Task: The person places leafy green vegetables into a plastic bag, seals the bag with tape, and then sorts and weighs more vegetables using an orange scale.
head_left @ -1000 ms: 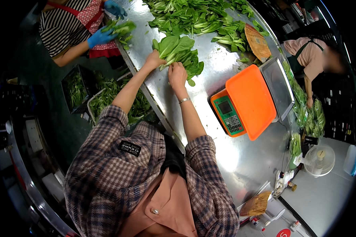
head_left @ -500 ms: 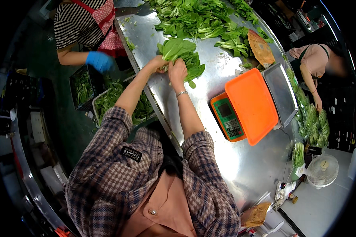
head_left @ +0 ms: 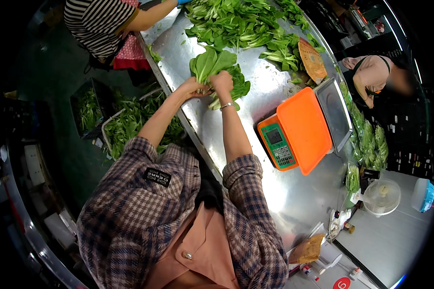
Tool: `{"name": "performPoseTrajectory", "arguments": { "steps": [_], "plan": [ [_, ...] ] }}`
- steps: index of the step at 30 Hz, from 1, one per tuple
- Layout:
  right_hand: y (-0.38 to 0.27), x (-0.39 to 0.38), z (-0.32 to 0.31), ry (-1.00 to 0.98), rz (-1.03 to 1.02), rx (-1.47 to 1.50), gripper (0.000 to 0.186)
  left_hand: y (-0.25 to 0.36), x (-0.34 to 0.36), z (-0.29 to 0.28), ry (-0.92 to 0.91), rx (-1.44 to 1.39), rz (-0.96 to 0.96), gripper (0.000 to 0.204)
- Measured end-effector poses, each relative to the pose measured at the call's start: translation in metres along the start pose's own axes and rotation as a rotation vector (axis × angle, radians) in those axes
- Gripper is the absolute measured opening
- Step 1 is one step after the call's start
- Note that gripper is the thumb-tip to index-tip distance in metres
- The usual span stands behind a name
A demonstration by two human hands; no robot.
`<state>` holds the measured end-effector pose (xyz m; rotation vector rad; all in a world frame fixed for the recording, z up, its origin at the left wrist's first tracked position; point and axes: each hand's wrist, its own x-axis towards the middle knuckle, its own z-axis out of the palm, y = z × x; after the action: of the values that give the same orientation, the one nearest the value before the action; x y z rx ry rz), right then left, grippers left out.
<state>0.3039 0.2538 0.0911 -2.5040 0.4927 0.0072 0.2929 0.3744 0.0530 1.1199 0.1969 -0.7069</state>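
The bunch of broad green leaves with pale stems point(head_left: 206, 64) points away beyond the left hand point(head_left: 194, 87), which grips its stem end; the right hand point(head_left: 222, 83) curls just beside, its hold hidden.

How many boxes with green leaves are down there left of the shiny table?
2: a black rectangular crate farther left, and a pale-rimmed crate beside it, nearer the silvery metal table. More may be hidden behind the plaid left sleeve.
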Motion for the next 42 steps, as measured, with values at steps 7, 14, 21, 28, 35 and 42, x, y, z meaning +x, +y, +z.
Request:
{"name": "performPoseTrajectory", "arguments": {
  "steps": [7,14,21,28,35,42],
  "plan": [
    [0.004,0.014,-0.008,-0.143,0.062,-0.028,0.034,-0.007,0.008,-0.008,-0.041,-0.045,-0.023,0.034],
    [0.006,0.023,-0.013,-0.168,0.150,0.123,0.036,-0.001,-0.002,0.003,-0.021,-0.012,0.007,0.034],
    [0.004,0.008,-0.040,-0.103,0.014,0.387,0.035,-0.002,-0.001,0.001,-0.050,-0.059,0.025,0.036],
    [0.017,-0.058,-0.004,0.153,-0.131,0.214,0.034,0.003,-0.001,-0.005,-0.120,-0.075,-0.052,0.028],
    [0.009,-0.057,0.006,0.153,-0.058,0.223,0.035,0.005,0.000,-0.014,-0.142,-0.003,-0.022,0.025],
    [0.033,-0.037,0.007,0.111,-0.005,0.573,0.033,0.001,0.002,-0.012,-0.165,0.024,-0.008,0.025]
  ]
}}
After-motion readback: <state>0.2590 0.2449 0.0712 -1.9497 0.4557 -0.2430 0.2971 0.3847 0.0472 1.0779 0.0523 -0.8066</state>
